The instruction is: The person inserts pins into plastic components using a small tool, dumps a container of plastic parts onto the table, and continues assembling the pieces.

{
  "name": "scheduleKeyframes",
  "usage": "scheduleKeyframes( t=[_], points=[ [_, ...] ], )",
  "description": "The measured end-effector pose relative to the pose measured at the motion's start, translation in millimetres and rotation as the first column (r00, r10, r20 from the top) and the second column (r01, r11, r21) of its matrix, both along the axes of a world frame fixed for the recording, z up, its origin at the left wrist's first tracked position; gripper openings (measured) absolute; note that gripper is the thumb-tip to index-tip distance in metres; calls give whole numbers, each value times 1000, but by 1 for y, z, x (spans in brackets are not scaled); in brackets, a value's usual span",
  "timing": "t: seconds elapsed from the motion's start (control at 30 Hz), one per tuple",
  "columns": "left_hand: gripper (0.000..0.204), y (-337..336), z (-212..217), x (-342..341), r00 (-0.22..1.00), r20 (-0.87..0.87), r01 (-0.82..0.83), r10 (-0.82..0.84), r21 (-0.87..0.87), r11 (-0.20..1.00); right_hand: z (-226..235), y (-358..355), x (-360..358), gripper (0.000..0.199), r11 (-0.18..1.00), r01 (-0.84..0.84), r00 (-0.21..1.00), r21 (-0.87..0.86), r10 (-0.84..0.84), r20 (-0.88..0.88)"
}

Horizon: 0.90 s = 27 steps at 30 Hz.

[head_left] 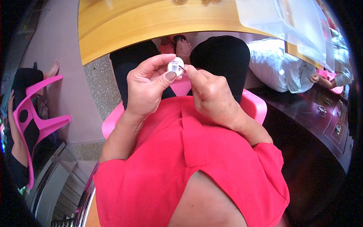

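A small round white plastic piece (175,65) with an opening in its face is held up above my lap. My left hand (148,81) grips it at the rim between thumb and fingers. My right hand (212,92) is closed in a pinch on a thin dark pin-like thing (182,68), whose tip touches the face of the white piece. Most of that thin thing is hidden in my fingers, so its exact kind cannot be made out.
Ahead is a yellow wooden table (159,28) with a clear plastic bin (281,19) at its right. A white sack (280,66) stands beyond my right knee. Small parts lie on a dark surface (302,109) at right, near another person's hand (314,78). Someone sits on a pink chair (45,98) at left.
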State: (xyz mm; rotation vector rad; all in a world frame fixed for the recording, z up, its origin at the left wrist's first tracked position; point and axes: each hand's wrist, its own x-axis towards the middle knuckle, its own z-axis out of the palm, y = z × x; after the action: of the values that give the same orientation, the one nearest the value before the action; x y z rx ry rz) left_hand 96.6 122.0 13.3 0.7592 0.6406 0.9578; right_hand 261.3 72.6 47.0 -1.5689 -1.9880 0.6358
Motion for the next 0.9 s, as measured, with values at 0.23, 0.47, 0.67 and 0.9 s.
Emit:
scheduleKeyframes(
  t=[0.23, 0.47, 0.67, 0.9],
  points=[
    [32, -1, 1, 1, 1000, -13, 4, -4, -3, 1000, 3, 0, 1, 25, 998, -62, 982, 33, 55, 183],
    [29, -1, 1, -1, 999, -46, 30, -30, 12, 999, 11, 1, 2, 27, 983, -161, 897, 87, 109, 429],
    [26, -4, -3, -1, 992, -95, 85, -85, -6, 996, 20, 1, 5, 27, 944, -312, 702, 103, 156, 695],
    [24, -8, -3, 3, 977, -188, 92, -96, -28, 995, 22, -1, -4, 32, 922, -387, 483, 3, 200, 853]
  ],
)
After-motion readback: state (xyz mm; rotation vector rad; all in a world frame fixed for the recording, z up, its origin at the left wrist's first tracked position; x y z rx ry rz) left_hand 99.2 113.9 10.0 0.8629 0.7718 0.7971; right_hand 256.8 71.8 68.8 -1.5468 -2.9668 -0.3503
